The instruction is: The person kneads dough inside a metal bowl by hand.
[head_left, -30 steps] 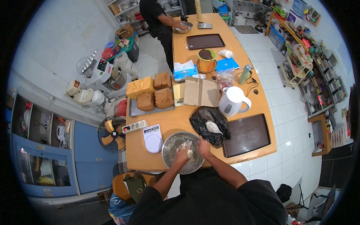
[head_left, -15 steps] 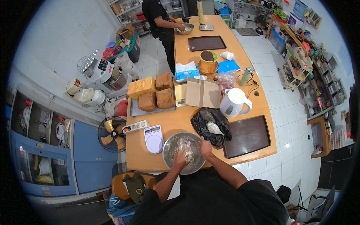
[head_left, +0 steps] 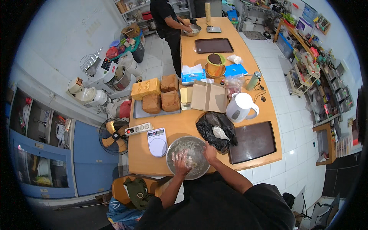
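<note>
A metal mixing bowl (head_left: pixel 173 147) stands at the near edge of the wooden table, its inner wall smeared with pale flour and dough. Inside it, my left hand (head_left: pixel 181 163) presses against the sticky dough (head_left: pixel 193 160), fingers stretched out and coated white. Part of the dough is hidden under that hand. At the bowl's right rim, my right hand (head_left: pixel 209 152) is closed on the edge. A white kitchen scale (head_left: pixel 157 142) lies just left of the bowl. Right behind my right hand sits a black plastic bag (head_left: pixel 205 124) with a white packet (head_left: pixel 220 133) on it.
A dark baking tray (head_left: pixel 253 142) lies at the right, with a white kettle (head_left: pixel 240 107) behind it. Bread loaves (head_left: pixel 151 103) fill a tray at left, beyond a power strip (head_left: pixel 138 128). At the far end, another person (head_left: pixel 168 23) works at a second bowl (head_left: pixel 192 30).
My left hand has shifted slightly left and down inside the bowl, its fingers now flatter and more spread. My right hand keeps its hold on the rim.
</note>
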The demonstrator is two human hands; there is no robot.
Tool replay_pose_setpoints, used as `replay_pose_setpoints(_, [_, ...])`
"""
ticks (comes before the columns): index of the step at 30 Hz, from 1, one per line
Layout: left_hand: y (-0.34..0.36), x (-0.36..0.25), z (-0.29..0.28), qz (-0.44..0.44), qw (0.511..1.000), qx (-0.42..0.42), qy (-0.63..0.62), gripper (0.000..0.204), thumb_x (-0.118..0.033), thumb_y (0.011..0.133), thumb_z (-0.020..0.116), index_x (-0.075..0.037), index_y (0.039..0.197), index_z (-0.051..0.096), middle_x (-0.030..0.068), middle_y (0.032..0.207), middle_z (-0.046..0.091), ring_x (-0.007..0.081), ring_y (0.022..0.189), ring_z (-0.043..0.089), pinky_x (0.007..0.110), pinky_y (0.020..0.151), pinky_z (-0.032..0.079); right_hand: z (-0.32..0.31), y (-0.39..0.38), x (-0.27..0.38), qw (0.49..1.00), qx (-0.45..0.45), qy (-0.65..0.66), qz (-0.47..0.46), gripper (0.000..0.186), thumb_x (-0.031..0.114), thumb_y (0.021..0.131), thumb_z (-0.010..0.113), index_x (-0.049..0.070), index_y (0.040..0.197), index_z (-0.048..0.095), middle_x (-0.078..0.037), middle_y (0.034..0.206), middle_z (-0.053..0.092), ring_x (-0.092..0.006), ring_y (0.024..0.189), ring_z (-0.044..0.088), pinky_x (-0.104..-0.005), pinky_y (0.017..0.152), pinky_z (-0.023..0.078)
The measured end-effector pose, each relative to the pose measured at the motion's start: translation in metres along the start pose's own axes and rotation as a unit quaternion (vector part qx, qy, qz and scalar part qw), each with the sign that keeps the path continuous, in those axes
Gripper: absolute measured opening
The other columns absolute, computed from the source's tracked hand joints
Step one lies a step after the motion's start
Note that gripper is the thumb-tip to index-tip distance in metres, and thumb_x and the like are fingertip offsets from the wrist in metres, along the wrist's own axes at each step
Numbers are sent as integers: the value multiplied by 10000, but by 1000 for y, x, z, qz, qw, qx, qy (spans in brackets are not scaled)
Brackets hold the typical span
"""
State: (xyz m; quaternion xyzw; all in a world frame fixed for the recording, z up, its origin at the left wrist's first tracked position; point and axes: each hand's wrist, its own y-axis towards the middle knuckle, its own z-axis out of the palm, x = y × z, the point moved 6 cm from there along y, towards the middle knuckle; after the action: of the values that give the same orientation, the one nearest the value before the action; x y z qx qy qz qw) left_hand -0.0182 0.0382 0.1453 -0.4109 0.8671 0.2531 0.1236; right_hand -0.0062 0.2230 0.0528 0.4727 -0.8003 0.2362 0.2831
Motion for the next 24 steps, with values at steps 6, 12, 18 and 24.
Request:
replay_pose_setpoints(6, [3,-3,18,2,995,-77,-66,402,-91,813,522,2,1204,544,162,1231,554,356,1126,524,466,1017,364,3,-3,0,999,-7,-28,-14,153,139,848,555,54,956,486,-241,727,617,-450,699,598,-539,638,460])
replay_pose_setpoints(12, [8,-3,31,-65,988,10,-138,447,-126,806,568,-54,1246,534,196,1356,441,372,1234,440,446,1028,355,6,-3,-2,1000,8,3,3,156,116,837,525,49,978,527,-239,760,618,-447,745,595,-532,677,453])
replay_pose_setpoints(18, [-67,23,102,-55,911,377,156,579,-334,869,504,-98,1385,394,191,1440,321,451,1303,295,640,1021,237,5,-4,5,1000,14,-9,10,164,104,824,536,54,979,515,-223,791,630,-429,769,608,-523,691,466])
replay_pose_setpoints(24, [-74,55,132,-36,947,285,142,550,-347,873,512,-102,1356,419,178,1432,334,437,1271,347,644,977,281,9,-5,11,999,31,-17,-4,229,87,784,585,58,1004,529,-226,773,630,-420,756,615,-508,670,466])
